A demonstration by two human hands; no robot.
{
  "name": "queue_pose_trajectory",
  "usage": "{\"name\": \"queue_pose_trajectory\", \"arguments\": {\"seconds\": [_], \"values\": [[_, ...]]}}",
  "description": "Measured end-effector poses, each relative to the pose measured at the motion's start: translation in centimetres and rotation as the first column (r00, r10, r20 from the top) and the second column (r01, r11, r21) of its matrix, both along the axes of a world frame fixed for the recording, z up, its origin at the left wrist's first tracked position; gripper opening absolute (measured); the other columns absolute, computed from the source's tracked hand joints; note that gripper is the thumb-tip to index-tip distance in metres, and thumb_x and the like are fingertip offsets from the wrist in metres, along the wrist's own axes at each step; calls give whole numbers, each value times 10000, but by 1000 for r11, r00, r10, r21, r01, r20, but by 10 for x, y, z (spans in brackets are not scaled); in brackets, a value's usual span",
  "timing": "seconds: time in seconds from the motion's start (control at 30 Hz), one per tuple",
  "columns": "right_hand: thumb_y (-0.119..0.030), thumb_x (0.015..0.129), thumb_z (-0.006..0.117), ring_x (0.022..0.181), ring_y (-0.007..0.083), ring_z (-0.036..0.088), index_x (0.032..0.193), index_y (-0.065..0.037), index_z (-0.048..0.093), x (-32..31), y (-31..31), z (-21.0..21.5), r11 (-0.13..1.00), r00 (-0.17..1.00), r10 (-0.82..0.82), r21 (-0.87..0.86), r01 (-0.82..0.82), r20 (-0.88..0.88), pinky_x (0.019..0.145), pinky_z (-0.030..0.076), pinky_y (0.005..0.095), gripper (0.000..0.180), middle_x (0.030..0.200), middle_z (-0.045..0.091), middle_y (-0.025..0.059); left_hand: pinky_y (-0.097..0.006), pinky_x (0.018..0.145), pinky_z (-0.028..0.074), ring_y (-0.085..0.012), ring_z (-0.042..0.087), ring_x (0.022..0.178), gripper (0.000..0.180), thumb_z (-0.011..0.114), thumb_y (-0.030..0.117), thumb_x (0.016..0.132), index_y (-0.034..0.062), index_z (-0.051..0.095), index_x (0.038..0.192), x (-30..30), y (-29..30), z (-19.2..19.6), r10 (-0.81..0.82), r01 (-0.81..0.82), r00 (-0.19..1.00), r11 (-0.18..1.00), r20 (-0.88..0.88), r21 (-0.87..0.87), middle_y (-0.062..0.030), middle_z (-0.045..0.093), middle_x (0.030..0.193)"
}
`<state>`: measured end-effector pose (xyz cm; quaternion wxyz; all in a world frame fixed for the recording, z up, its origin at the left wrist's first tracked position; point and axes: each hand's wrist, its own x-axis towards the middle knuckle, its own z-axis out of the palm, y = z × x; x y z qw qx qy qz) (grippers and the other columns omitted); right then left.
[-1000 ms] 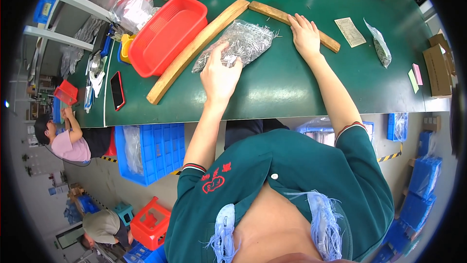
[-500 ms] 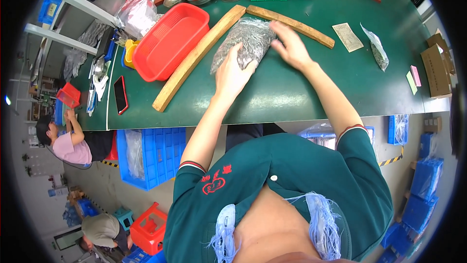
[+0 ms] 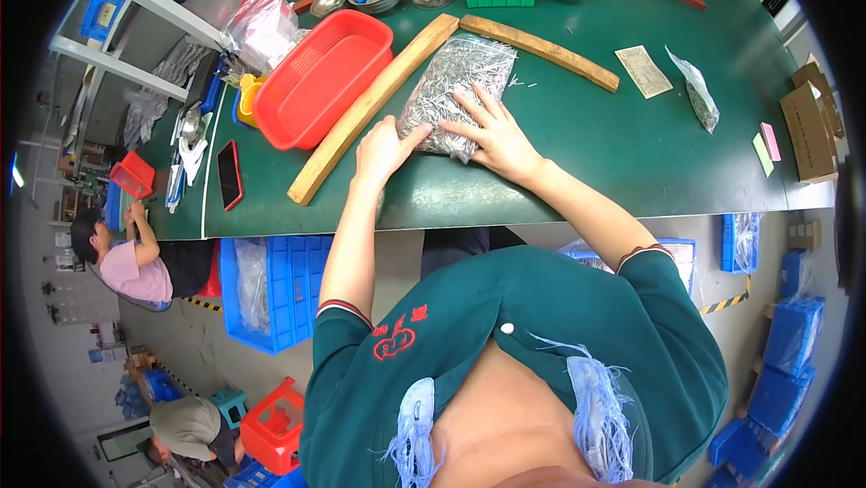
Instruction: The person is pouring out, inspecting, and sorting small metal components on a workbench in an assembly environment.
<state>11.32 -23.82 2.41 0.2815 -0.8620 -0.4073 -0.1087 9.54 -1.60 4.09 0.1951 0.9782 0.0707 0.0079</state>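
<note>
Hands [image 3: 507,147] partly hide the clear bag [image 3: 456,73]

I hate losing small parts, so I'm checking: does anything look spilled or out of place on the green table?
Yes: a few thin silvery pieces lie loose on the green table, just right of the clear bag under the right hand. They resemble its contents, so they probably slipped out.

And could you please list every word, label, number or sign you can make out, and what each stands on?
Dark green shirt: red embroidered lettering, not copied out here.
Paper slip: print too small to read.
Cardboard box: dark marks, too blurred to read.
Blue bins at upper left: labels too small.
</note>
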Motion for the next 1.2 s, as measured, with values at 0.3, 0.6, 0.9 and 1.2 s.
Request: {"name": "queue_pose_trajectory", "arguments": {"seconds": [0.3,0.6,0.9,1.2], "values": [[-66,840,577,1321,275,282,1078,-86,589,24,1,-16,788,967,124,614,40,-221,1063,250,376,239,1217,551,41,-212,366,339,-53,454,447,417,609,407,811,8,645,928,10,-35,18,-40,52,999,597,35,-800,-3,552,630],[-305,902,559,789,72,499,993,-3,590,23,10,60,412,743,326,795,445,-585,759,410,238,317,870,590,11,-205,396,362,-51,451,445,256,575,285,853,34,610,822,22,-61,79,51,102,990,355,128,-929,13,549,620],[-342,906,542,791,68,508,946,-19,599,29,3,86,433,678,391,774,462,-623,748,412,236,331,848,596,12,-206,391,368,-57,453,433,260,556,285,862,36,618,819,21,-60,102,8,84,996,345,93,-935,7,549,600],[-345,921,513,822,70,511,979,-43,587,45,6,85,297,656,441,790,537,-612,756,416,235,316,905,593,9,-224,487,466,-70,543,594,404,576,366,864,-10,566,1011,24,-64,97,-79,95,994,278,76,-956,-31,591,758]]}}
